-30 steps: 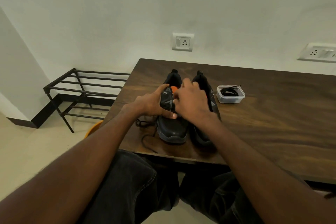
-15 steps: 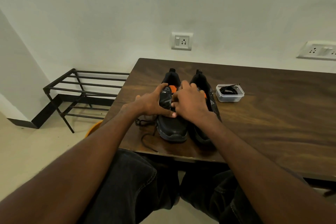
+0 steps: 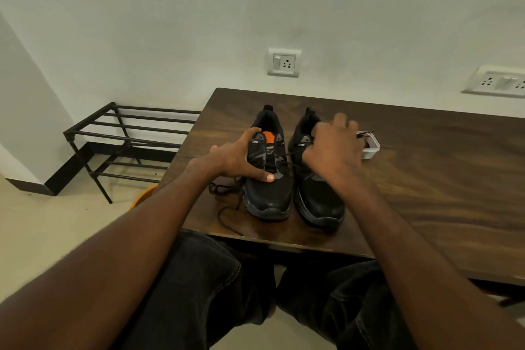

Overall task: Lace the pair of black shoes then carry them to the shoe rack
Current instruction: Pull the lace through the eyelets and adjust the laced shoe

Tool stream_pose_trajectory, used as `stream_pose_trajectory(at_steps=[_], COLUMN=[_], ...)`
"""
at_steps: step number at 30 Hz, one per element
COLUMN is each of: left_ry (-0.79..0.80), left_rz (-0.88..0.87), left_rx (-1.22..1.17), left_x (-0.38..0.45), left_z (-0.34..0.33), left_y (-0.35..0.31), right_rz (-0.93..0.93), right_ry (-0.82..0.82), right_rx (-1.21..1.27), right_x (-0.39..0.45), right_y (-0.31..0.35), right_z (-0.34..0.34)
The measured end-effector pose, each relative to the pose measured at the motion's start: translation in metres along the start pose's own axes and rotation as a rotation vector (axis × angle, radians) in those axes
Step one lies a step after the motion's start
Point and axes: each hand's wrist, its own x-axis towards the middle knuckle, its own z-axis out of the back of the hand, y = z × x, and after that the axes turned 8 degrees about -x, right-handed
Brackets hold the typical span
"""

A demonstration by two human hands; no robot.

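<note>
A: Two black shoes, centre of frame on the counter: status?

B: Lacing under way, carrying undone. Left hand grips the left shoe; right hand pinches its lace taut. Long axes near-to-far, toes nearest, heels toward the wall. Shoe rack bare, upper left.

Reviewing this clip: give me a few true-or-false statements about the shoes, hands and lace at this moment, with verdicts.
1. The left hand holds the left shoe. True.
2. The right hand rests flat on the table. False: it is raised over the right shoe, pulling a lace taut.
3. The shoe rack stands on the table. False: it stands on the floor beside it.
4. A clear container sits behind the right hand. True.
</note>
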Motion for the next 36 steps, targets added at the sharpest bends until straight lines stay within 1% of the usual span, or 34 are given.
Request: stream_pose_trajectory(at_steps=[3,5,9,13,17,20,22,23,27,28,29,30,32,34,36], left_ry=[-0.001,-0.017,-0.035,-0.031,-0.023,-0.035,-0.049,-0.052,-0.031,-0.021,-0.015,-0.008,-0.002,0.005,0.003], left_rz=[0.005,0.007,0.003,0.007,0.004,0.008,0.017,0.020,0.024,0.025,0.026,0.026,0.023,0.017,0.013], left_rx=[-0.004,0.013,0.029,0.016,0.011,0.028,0.033,0.031,0.003,-0.004,-0.008,-0.010,-0.016,-0.023,-0.030], left_x=[-0.002,-0.003,-0.004,-0.005,-0.006,-0.006,-0.006,-0.006,-0.005,-0.005,-0.005,-0.006,-0.006,-0.005,-0.004], left_z=[0.000,0.000,-0.002,-0.001,-0.001,-0.001,-0.002,-0.002,-0.001,-0.001,0.001,0.001,0.001,0.001,0.001], left_y=[-0.002,-0.003,-0.001,-0.003,-0.004,-0.004,-0.004,-0.005,-0.004,-0.004,-0.004,-0.004,-0.005,-0.005,-0.005], right_rz=[0.222,0.289,0.278,0.289,0.322,0.322,0.278,0.214,-0.190,-0.236,-0.242,-0.214,-0.071,0.106,0.232], right_ry=[-0.028,-0.027,-0.033,-0.070,0.014,0.019,-0.002,-0.019,-0.063,-0.091,-0.123,-0.138,-0.109,-0.078,-0.040], right_rx=[0.001,-0.008,0.022,0.166,0.051,-0.002,0.062,0.116,0.379,0.394,0.355,0.274,0.117,0.094,0.083], right_x=[0.003,0.004,0.006,0.006,0.003,0.006,0.006,0.007,0.012,0.011,0.010,0.008,0.004,0.003,0.005], right_y=[0.023,0.040,0.049,0.042,0.044,0.048,0.047,0.045,0.021,0.012,0.003,-0.005,-0.011,-0.002,0.015], right_z=[-0.021,-0.033,-0.043,-0.040,-0.045,-0.046,-0.044,-0.041,-0.010,-0.003,0.002,0.003,-0.001,-0.011,-0.022])
